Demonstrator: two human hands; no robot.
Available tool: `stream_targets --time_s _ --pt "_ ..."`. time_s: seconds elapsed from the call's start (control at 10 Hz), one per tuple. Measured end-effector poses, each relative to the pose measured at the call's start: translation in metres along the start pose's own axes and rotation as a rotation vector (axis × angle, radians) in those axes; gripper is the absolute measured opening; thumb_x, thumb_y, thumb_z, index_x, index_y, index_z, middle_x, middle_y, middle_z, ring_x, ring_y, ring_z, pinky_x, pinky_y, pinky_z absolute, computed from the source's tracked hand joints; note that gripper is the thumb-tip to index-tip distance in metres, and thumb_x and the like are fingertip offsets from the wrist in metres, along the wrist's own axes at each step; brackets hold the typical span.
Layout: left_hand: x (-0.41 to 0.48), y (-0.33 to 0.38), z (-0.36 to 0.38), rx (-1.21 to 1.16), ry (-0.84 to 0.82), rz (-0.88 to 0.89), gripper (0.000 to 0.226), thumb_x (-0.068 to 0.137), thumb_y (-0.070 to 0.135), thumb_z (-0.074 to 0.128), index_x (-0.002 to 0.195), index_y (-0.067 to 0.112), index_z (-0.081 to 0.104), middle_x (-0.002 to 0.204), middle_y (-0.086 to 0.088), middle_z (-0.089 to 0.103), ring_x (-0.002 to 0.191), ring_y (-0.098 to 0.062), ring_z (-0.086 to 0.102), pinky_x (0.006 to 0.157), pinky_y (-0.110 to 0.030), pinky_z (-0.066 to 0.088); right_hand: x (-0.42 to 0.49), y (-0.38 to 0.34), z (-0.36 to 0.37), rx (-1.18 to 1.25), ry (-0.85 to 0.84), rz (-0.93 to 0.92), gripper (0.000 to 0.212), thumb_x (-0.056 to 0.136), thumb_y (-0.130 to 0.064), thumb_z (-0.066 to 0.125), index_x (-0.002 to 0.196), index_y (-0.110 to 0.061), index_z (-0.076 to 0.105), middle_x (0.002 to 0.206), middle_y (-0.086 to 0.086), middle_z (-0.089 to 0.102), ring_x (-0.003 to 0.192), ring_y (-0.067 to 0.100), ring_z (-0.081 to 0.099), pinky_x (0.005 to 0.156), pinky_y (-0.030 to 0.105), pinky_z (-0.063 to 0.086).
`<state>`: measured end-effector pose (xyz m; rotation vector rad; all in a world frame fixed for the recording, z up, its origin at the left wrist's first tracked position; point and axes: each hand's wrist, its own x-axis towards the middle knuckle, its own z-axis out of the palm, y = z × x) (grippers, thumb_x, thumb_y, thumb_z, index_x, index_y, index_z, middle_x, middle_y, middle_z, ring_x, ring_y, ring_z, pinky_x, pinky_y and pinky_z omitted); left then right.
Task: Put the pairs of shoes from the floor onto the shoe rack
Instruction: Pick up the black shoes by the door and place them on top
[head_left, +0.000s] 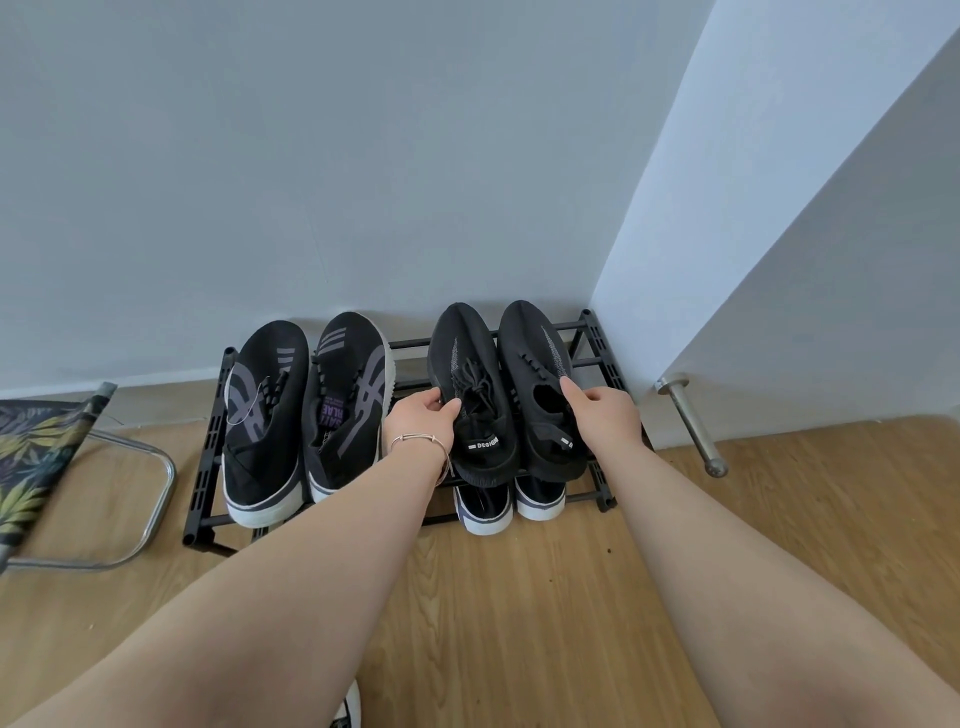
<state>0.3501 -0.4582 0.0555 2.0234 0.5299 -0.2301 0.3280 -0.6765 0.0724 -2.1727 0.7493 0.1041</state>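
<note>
A low black shoe rack (597, 343) stands against the wall. On the right half of its top tier lies a pair of all-black knit sneakers, toes to the wall. My left hand (421, 421) grips the left black sneaker (462, 353) at its opening. My right hand (597, 415) grips the right black sneaker (530, 343) at its collar. On the left half rests a pair of black sneakers with grey stripes and white soles (270, 415). The heels of a dark pair with white soles (488, 512) show on the lower tier.
A folding chair with leaf-print fabric (36, 457) and chrome legs stands at the left. A white door with a metal handle (691, 421) is at the right. Wooden floor (519, 623) lies in front of the rack; a white shoe edge (350, 706) peeks at the bottom.
</note>
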Motion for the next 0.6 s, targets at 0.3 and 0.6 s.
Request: stream_targets --time_s 0.3,0.6 --pt "-0.03 0.034 -0.022 0.419 -0.053 0.079 0.044 0.097 0.038 0.05 0.129 0.008 0.056 0.123 -0.012 0.067 0.112 -0.033 0.061 0.093 -0.04 0.048 -0.024 -0.028 -0.012 -0.33 -0.016 -0.032 0.051 0.1 -0.052 0.045 0.119 -0.008 0.063 0.111 0.011 0.063 0.103 0.032 0.061 0.073 0.038 0.051" --pt "-0.099 0.139 -0.101 0.829 -0.094 0.154 0.052 0.1 0.042 0.04 0.139 0.008 0.037 0.138 -0.014 0.048 0.124 -0.036 0.044 0.094 -0.045 0.044 -0.103 -0.119 -0.08 -0.642 0.03 -0.311 0.045 0.101 -0.042 0.049 0.13 -0.008 0.052 0.127 0.013 0.059 0.116 0.033 0.052 0.089 0.042 0.048"
